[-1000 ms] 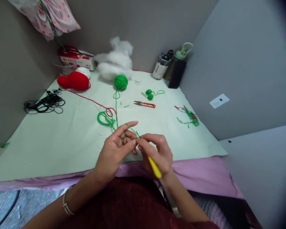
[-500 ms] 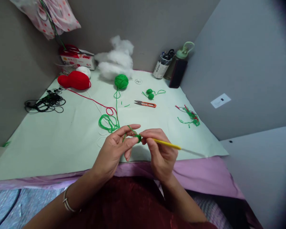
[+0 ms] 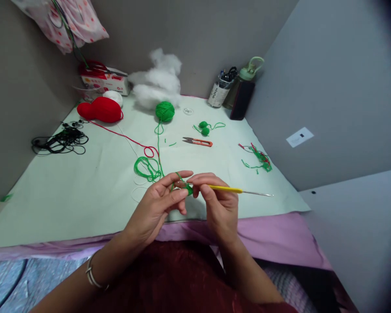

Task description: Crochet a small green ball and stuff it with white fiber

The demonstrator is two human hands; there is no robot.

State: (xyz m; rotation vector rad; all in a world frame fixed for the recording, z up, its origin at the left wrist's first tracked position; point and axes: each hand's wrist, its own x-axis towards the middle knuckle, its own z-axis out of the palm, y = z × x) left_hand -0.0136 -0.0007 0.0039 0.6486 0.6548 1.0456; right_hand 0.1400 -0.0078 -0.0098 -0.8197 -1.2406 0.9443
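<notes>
Between thumb and fingers, my left hand (image 3: 156, 204) pinches a small green crochet piece (image 3: 189, 190), with green yarn looped over the raised index finger. My right hand (image 3: 220, 202) grips a yellow-handled crochet hook (image 3: 226, 188); one metal end lies at the green piece and the other points right. From the left hand, green yarn runs back to a green yarn ball (image 3: 165, 111). Loose green yarn coils (image 3: 146, 168) lie just beyond my left hand. Orange-handled snips (image 3: 198, 142) rest on the table past my right hand.
On the pale tabletop (image 3: 84, 191) lie red yarn (image 3: 101, 109), tangled black cord (image 3: 63, 139), two small green balls (image 3: 204, 128) and yarn scraps (image 3: 260, 160). White stuffing (image 3: 158, 82), a box (image 3: 106, 82), a pen cup (image 3: 219, 93) and a dark phone (image 3: 243, 101) stand at the back.
The crochet hook has swung closer to level, its free end rising, and its near tip now reaches further left past the green piece. My right hand has shifted slightly with it.
</notes>
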